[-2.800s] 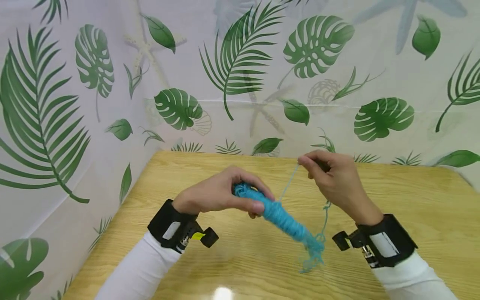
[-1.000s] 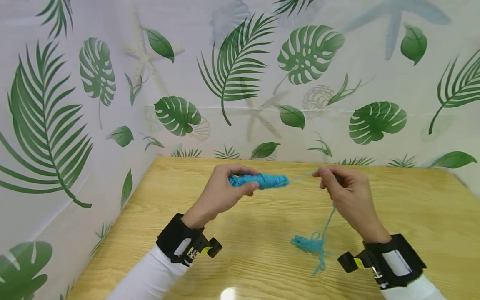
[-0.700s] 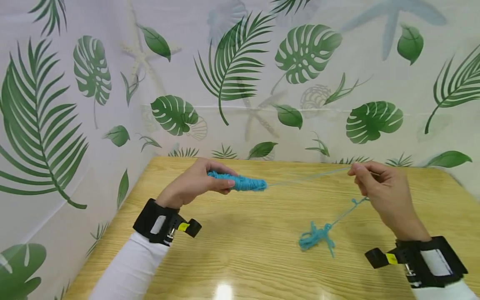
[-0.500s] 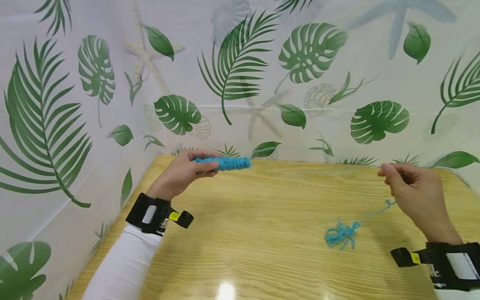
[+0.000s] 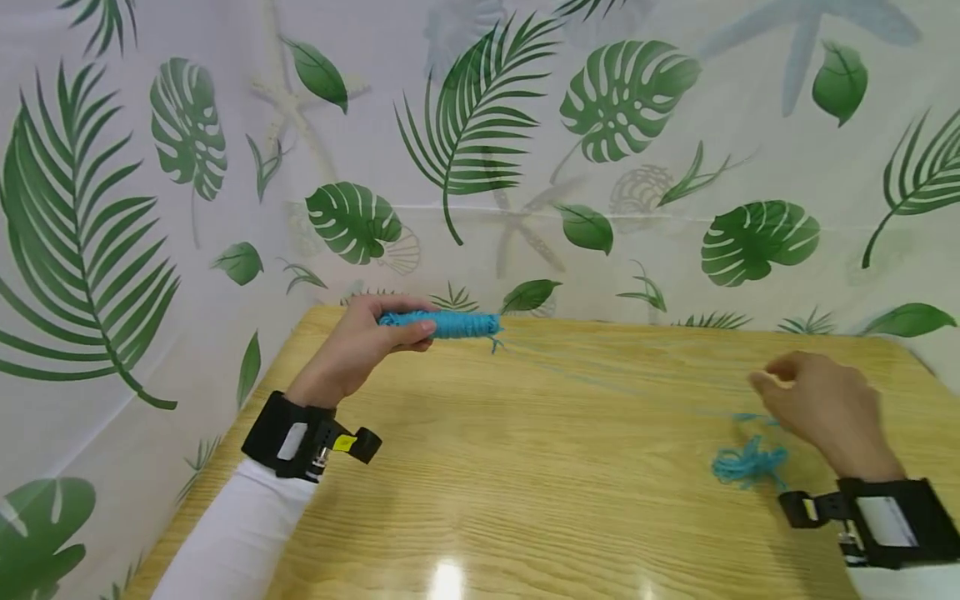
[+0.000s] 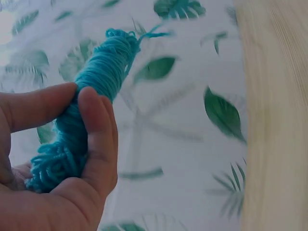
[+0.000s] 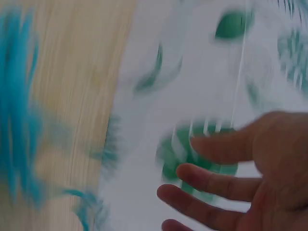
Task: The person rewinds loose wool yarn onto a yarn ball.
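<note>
My left hand [image 5: 360,346] grips one end of a blue skein of yarn [image 5: 461,324], wound into a long roll and held nearly level. In the left wrist view the fingers and thumb pinch the wound yarn [image 6: 103,72], with a short loose tail at its far end. At the right, my right hand [image 5: 828,408] has thumb and fingers apart, with nothing seen between them in the right wrist view. Thin blurred strands stretch from the skein towards that hand. A loose blue yarn tangle [image 5: 750,462] lies below and left of the right hand.
A wooden table [image 5: 487,517] extends under both hands. Behind it and on the left hangs a white leaf-print cloth [image 5: 465,208], close to the table's back edge.
The hands have moved far apart, the skein going left and the right hand right. The right fingers, which pinched the strand, have parted. The tangle has shifted right.
</note>
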Available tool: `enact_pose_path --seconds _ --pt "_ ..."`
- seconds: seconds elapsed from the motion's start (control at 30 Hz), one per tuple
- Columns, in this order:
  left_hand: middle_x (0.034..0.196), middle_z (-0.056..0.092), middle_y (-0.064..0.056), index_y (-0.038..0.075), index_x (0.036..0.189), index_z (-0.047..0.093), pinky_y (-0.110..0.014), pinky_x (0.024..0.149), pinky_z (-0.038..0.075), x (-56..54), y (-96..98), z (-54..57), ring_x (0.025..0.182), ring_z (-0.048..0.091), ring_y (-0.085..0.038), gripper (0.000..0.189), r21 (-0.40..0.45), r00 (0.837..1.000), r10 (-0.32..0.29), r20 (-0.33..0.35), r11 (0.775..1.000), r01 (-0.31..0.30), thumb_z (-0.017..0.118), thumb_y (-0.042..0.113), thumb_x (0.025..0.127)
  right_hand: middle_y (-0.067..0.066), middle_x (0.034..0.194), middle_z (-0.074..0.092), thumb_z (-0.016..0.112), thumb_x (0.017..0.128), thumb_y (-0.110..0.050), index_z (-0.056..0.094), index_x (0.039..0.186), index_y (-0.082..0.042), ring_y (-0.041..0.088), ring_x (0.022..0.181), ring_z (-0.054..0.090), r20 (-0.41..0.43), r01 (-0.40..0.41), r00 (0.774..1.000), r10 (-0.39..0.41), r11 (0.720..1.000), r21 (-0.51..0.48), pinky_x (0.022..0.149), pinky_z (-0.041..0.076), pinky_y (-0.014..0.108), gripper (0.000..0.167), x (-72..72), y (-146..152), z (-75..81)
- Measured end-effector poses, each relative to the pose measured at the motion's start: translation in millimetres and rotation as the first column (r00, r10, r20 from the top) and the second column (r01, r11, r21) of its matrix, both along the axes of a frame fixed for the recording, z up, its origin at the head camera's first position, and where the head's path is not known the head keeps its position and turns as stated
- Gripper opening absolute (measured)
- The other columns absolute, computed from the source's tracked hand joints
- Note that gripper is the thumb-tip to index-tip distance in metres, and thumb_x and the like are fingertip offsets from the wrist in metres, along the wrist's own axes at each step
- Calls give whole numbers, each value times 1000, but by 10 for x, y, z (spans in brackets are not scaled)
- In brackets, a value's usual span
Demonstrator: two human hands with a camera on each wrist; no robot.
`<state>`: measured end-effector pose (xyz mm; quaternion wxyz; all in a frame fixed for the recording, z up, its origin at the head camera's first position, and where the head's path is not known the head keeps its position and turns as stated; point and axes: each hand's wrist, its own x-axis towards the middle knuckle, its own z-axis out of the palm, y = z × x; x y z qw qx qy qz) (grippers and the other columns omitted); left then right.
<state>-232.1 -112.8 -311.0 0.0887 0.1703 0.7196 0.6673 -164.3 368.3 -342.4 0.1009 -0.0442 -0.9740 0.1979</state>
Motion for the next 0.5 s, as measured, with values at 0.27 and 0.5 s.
enact_pose_path --seconds 0.27,0.5 --pt "111 65 -16 -11 124 65 -41 90 56 317 506 197 89 68 -22 26 182 987 -146 -62 971 155 63 -4 99 13 161 33 68 101 -27 31 159 -8 35 150 23 -150 -564 782 605 584 -584 118 20 60 71 -112 -1598 17" --pt "109 61 -14 -15 127 59 -31 88 56 292 637 181 88 65 -18 27 379 995 -88 36 923 68 56 -5 102 12 83 61 51 110 -25 65 130 1 19 63 50 -276 -516 823 497 448 -730 65 43 27 35 -60 -1935 -103"
